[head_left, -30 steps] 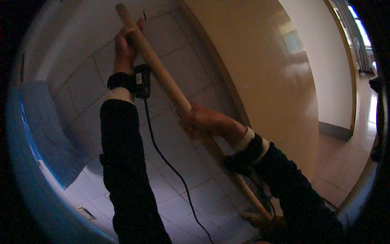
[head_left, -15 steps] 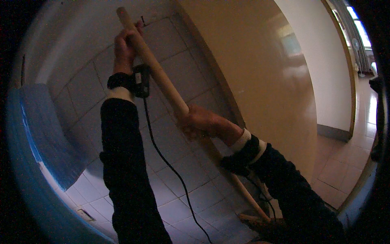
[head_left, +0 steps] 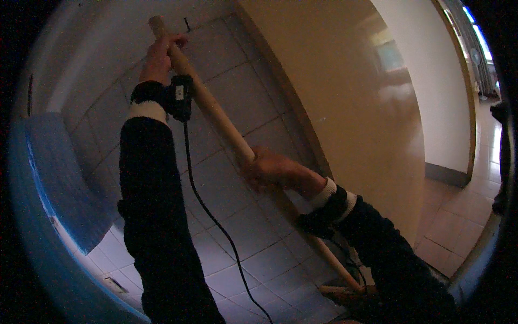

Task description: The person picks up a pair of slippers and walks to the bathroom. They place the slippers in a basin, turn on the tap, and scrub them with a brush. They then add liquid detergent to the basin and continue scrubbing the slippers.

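Wooden pole (head_left: 218, 121) runs on a diagonal across the person's front, high end up left, low end down right. Both hands on it.

Left hand (head_left: 163, 53): around the pole just below its high end, a finger reaching out past the wood. How tight, I cannot tell; the pole hides part of the grip.

Right hand (head_left: 270, 168): fist closed round the pole lower down, about mid-length, well apart from the left. Knuckles a bit blurred.

Pole's low end meets a brown piece (head_left: 341, 293) near the lower edge of the view. Too dark to say what that is, or how they join.

Sleeves (head_left: 154, 189) dark, cuffs (head_left: 148, 112) off-white. Black band (head_left: 148, 92) on the left wrist, black box (head_left: 180, 98) beside it with a pale label, just beside the pole. Black cable (head_left: 211, 215) hangs from the box and runs down out of view. Dark unit under the right wrist too, thin wire (head_left: 353, 264) below it; details lost in shadow.

Surroundings: grey tiles (head_left: 232, 89) behind the pole. Small dark hook (head_left: 187, 23) near the left fingers, apart from them. Blue cloth (head_left: 67, 178) at far left. Yellow door (head_left: 350, 102) to the right of the pole, then white wall (head_left: 440, 97) with a grey skirting (head_left: 448, 174). Pinkish floor (head_left: 453, 232) past that, and at far right a bright window (head_left: 477, 32).
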Demonstrator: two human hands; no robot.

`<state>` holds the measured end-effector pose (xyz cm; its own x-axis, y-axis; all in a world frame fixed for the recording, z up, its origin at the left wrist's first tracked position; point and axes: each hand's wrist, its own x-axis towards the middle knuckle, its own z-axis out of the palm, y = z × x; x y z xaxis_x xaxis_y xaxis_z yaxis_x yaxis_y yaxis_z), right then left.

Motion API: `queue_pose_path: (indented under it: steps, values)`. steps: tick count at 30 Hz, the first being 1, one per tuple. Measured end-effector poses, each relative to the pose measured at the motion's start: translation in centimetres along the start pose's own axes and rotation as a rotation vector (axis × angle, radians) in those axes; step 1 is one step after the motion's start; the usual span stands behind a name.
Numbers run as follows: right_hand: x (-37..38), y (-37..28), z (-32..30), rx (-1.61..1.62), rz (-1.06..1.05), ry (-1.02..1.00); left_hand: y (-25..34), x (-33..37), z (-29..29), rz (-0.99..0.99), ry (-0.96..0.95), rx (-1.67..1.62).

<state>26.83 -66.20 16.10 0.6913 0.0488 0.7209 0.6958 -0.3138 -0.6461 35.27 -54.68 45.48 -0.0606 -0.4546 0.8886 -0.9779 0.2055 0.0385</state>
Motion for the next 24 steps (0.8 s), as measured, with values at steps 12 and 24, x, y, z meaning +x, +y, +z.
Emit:
queue_pose_path:
  steps: [12,24]
  values:
    - [-0.3,0.2,-0.3,0.032,0.243,0.071,0.5,0.5,0.4,0.026,-0.037,0.044]
    - [2.4,1.8,-0.2,-0.077,-0.008,-0.051,-6.2,7.9,0.8,0.216,0.485,0.091]
